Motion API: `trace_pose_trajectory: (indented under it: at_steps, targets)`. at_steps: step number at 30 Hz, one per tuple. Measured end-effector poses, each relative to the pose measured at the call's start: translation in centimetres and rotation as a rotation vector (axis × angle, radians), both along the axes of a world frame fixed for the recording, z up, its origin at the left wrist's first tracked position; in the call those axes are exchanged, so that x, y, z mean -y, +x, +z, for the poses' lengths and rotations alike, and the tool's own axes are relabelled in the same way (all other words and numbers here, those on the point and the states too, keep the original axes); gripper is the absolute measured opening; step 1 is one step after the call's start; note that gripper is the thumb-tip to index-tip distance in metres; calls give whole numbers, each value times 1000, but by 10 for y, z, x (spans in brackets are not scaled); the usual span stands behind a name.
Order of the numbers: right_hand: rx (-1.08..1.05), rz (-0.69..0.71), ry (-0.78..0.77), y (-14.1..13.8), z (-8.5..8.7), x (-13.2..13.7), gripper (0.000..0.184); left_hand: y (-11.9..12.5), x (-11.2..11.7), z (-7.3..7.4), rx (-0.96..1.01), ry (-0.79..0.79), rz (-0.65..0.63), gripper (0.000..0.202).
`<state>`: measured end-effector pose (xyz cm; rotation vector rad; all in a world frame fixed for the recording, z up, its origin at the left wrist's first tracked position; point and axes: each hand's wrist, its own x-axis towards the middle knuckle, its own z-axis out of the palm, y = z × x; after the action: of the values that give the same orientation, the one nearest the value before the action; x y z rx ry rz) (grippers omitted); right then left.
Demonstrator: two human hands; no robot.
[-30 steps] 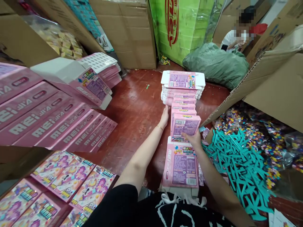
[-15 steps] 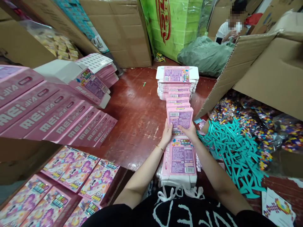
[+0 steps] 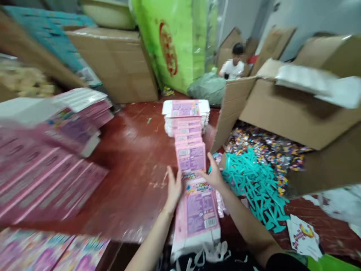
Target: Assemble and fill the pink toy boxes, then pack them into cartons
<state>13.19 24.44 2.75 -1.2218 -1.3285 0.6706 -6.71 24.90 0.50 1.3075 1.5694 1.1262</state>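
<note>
A row of pink and purple cartons runs away from my body across the red-brown table. The nearest carton [image 3: 200, 212] lies flat, its white flap toward me. Beyond it a carton [image 3: 192, 158] leans at the front of the row. Left of the row, my left hand [image 3: 174, 188] has its fingers spread and holds nothing. My right hand [image 3: 213, 174] is open on the other side, thumb toward the leaning carton; whether it touches is unclear. At the far end sits a stack of flattened cartons [image 3: 186, 108] with white flaps.
Pink cartons [image 3: 50, 180] are stacked at the left, blurred. Turquoise plastic pieces [image 3: 254, 188] lie heaped at the right, by a cardboard box [image 3: 282, 109] with bags of colourful bits [image 3: 262, 145]. Printed cards [image 3: 304, 235] lie at lower right. A person [image 3: 232, 67] sits behind.
Both hands have let go of the leaning carton and moved apart, fingers opening. The camera view has swung to the right and up, shifting everything left and down.
</note>
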Motion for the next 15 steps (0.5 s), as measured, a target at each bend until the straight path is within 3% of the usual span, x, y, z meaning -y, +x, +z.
trace_pose_trajectory:
  at_steps: [3,5,8,11,13,15]
  targets:
    - [189,-33,234,43,44,27,29,-15,9,3,-107,74,-1,94]
    - [330,-157,370,86,85,44,14,-26,12,1,-176,91,-56,92]
    - [565,-446,544,162,158,60,20,-38,23,-1,-239,152,-141,92]
    - [735,-714,629,227,228,60,28,-43,39,4,-265,171,-170,84]
    - [788,-763,620,251,255,60,33,-43,52,12,-274,173,-160,76]
    - [838,-755,590,255,260,68,36,-41,64,21,-271,211,-133,70]
